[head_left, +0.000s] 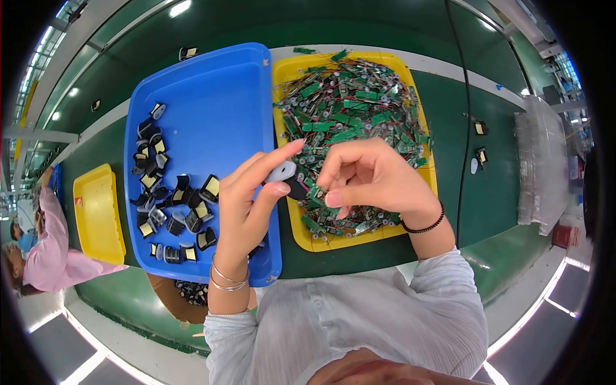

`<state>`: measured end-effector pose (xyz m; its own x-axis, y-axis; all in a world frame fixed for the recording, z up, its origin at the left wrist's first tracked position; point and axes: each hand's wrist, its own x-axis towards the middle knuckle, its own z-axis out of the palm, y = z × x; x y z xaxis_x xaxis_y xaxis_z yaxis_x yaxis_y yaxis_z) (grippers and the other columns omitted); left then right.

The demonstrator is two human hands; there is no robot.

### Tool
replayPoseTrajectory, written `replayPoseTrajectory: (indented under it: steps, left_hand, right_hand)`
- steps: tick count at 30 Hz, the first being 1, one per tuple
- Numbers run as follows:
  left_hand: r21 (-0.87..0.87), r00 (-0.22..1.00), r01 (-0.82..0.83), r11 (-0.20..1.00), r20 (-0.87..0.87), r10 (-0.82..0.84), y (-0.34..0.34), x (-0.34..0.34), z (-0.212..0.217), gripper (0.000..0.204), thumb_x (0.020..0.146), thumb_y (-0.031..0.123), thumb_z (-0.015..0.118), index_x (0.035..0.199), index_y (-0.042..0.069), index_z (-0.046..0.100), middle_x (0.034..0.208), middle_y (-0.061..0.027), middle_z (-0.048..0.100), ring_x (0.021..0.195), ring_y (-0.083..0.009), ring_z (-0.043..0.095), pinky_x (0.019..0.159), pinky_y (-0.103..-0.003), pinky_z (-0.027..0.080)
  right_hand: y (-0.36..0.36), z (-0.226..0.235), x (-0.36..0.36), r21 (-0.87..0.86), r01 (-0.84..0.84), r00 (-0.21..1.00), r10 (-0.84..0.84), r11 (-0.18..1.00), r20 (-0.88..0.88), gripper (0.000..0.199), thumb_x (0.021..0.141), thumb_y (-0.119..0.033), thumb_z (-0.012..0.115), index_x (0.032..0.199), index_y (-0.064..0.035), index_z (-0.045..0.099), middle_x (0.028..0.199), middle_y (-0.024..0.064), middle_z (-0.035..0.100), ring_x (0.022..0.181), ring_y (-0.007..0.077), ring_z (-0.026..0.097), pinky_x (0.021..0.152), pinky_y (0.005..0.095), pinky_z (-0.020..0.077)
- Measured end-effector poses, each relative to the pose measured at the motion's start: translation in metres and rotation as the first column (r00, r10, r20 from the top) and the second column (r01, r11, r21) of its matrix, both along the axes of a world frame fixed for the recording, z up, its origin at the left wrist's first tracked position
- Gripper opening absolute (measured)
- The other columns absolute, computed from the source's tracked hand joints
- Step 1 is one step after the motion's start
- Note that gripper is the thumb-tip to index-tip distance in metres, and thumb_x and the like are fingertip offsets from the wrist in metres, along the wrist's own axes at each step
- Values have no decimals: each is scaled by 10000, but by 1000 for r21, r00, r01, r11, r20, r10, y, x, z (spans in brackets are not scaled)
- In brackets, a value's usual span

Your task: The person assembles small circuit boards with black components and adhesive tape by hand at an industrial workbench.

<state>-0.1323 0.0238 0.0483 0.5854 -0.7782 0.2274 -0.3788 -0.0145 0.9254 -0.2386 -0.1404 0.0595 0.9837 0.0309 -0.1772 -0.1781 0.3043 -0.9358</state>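
Between the fingers and thumb of my left hand (pixel 240 192) is a small grey and black plastic housing (pixel 282 172), held over the gap between two trays. My right hand (pixel 382 176) pinches a small green circuit board (pixel 316 195) right beside the housing's black part. Whether board and housing touch, I cannot tell. Below my right hand, a yellow tray (pixel 431 192) is heaped with green circuit boards (pixel 356 104) bearing thin wires and small round parts. To the left stands a blue tray (pixel 205 90), with several black and grey housings (pixel 192 218) carrying pale yellow squares lying in it.
A second yellow tray (pixel 99 215) sits at the left, near a person in a pink sleeve (pixel 54 224). An open cardboard box (pixel 168 296) with small black parts is below the blue tray. Stacked clear plastic trays (pixel 542 167) stand at the right. A black cable (pixel 462 96) crosses the green table.
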Motion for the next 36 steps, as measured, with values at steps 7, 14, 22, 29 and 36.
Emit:
replayPoseTrajectory:
  steps: [7, 14, 22, 29, 36]
  left_hand:
    - [-111, 943, 59, 992, -320, -91, 3, -1, -9, 281, 802, 83, 507, 1069, 1, 537, 798, -30, 556, 607, -59, 426, 534, -169, 341]
    - [-238, 871, 52, 970, -465, -161, 1, -7, -18, 213, 840, 121, 490, 1020, 7, 479, 878, -34, 563, 607, -25, 445, 496, -150, 354]
    - [-262, 860, -5, 965, -494, -130, -1, -14, -19, 222, 856, 153, 489, 1018, 2, 472, 844, -49, 554, 595, -39, 478, 470, -157, 380]
    - [-266, 949, -112, 957, -314, 24, -2, -20, -20, 216, 835, 104, 514, 1009, -16, 475, 867, -80, 578, 611, -65, 513, 493, -178, 431]
    - [-191, 998, -65, 979, -31, 60, -3, -17, -19, 379, 875, 323, 465, 1005, -32, 446, 836, -142, 561, 672, -133, 539, 535, -198, 446]
  right_hand:
    - [7, -10, 2, 69, 106, 992, -110, 992, 55, 120, 748, -51, 643, 822, 0, 563, 722, 38, 585, 571, 82, 564, 514, 191, 471]
    - [11, -11, 2, 148, 146, 986, -156, 978, 56, 123, 737, -19, 643, 785, 3, 532, 731, 54, 581, 567, 85, 560, 509, 199, 466]
    - [17, -9, 0, 187, 179, 980, -193, 966, 59, 137, 735, -17, 646, 803, 3, 528, 738, 48, 569, 592, 91, 564, 522, 200, 469]
    - [17, -7, 0, 108, 198, 978, -204, 974, 50, 139, 745, -40, 639, 824, 10, 537, 746, 30, 560, 689, 83, 555, 582, 224, 507]
    - [16, -7, -2, 53, 112, 993, -113, 992, 22, 109, 775, -68, 611, 811, 20, 556, 738, 27, 545, 680, 72, 536, 568, 220, 511]
